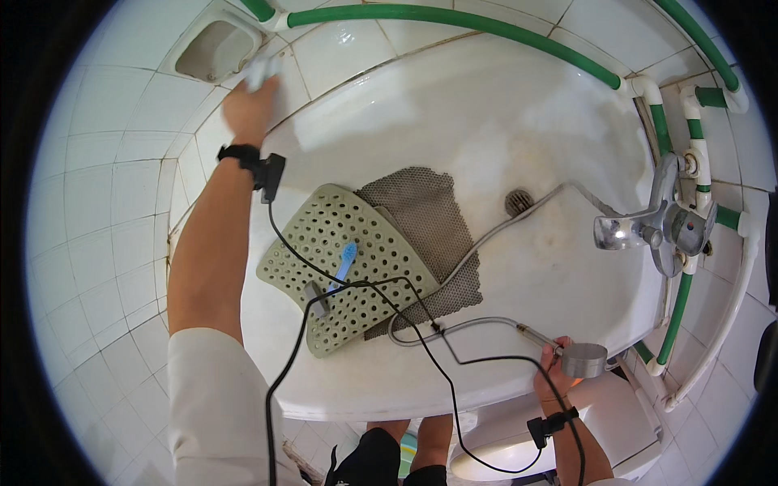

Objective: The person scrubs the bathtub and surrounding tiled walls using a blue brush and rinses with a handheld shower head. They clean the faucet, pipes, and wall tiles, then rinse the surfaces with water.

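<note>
At the tub's far left corner, my left hand [249, 109] is blurred and reaches to the tiled ledge below a recessed soap niche [214, 51]. It grips a pale object [260, 71] too smeared to name. My right hand [554, 366] holds a metal shower head [585, 360] by its handle over the near rim, right of centre. From it a grey shower hose [486, 240] loops across the bathtub [437, 115]. Between my arms, a green perforated bath mat [371, 249] bears a blue toothbrush [348, 255] and a small grey block [317, 299].
Under the green mat lies a grey mesh mat [419, 206]. A drain [519, 202] sits right of it, with a chrome mixer tap [656, 231] on the right wall. Green pipes [450, 15] run along the walls. Black cables [419, 331] from both wrist devices cross the tub. A toilet [535, 437] stands at the near right.
</note>
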Tool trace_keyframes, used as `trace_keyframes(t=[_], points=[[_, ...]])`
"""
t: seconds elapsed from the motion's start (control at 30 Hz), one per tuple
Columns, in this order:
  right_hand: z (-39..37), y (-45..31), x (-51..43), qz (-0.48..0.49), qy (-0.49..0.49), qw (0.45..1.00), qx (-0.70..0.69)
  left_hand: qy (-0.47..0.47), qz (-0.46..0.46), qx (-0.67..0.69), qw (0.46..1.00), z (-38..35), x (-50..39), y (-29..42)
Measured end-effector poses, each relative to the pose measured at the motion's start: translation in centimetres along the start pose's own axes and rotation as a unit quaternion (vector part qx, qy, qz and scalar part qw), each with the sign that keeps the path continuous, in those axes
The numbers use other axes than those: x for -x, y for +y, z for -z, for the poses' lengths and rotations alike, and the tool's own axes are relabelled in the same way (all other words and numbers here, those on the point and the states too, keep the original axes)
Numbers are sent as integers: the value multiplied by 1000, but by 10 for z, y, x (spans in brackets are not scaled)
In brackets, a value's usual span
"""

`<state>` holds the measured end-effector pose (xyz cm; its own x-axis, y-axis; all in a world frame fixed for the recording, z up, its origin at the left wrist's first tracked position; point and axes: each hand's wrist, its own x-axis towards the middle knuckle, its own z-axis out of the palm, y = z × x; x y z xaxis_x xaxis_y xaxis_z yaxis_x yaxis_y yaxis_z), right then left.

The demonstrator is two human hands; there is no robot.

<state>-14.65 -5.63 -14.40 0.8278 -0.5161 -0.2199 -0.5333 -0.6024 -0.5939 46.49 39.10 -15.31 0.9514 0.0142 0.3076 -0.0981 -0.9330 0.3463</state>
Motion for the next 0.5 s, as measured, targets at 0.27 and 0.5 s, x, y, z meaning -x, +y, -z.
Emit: trace_keyframes(t=[0.27,0.5], points=[[3,-4,0,77,19,991,106,-108,6,63,992,-63,9,183],[-2,4,1,78,8,990,117,-42,173,-151,972,115,62,-98]])
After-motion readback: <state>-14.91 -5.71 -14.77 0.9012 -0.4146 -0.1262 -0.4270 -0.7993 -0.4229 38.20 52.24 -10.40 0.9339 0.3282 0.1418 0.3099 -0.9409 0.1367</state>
